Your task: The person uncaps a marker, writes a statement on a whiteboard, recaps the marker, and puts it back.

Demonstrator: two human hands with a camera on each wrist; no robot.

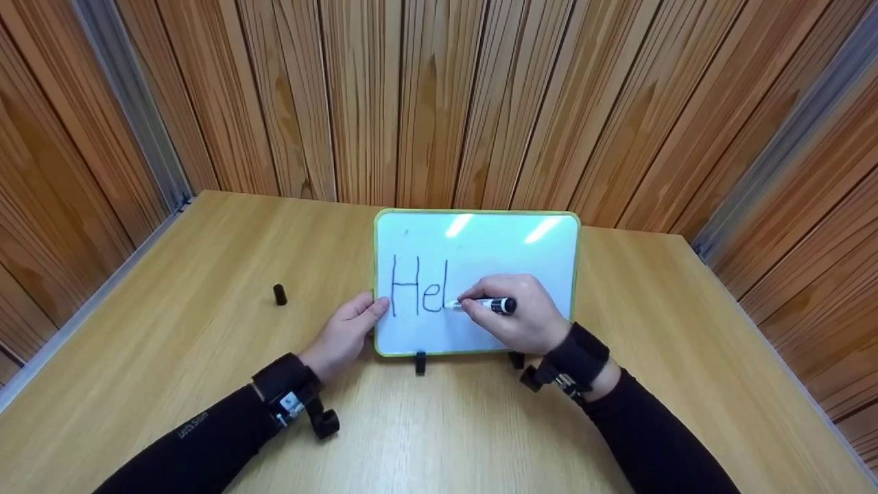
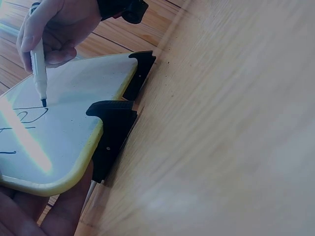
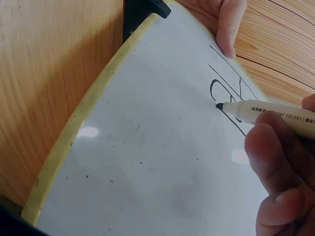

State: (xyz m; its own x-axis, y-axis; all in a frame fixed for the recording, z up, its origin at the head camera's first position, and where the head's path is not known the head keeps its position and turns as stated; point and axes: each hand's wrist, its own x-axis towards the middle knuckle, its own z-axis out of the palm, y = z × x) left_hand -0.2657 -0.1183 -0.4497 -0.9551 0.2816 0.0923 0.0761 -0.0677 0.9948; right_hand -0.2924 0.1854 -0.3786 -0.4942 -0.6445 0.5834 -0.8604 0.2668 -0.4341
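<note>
A small whiteboard [image 1: 480, 336] with a yellow-green frame leans upright on black stand feet [image 1: 420, 363]. Dark handwriting reading "Hel" [image 1: 418, 285] covers its left half. My left hand [image 1: 346, 329] grips the board's left edge, thumb on the front and fingers behind, partly hidden. With my right hand [image 1: 525, 312] I pinch a white marker [image 1: 490, 305] with a black end. In the right wrist view the marker's dark tip [image 3: 220, 105] is at the board surface, by the end of the last upright stroke.
A black marker cap [image 1: 280, 295] stands on the wooden table [image 1: 206, 329], left of the board. Behind the table rises a wood-panelled wall [image 1: 432, 103], with side panels at left and right. Light glare [image 1: 542, 228] shows on the board's upper part.
</note>
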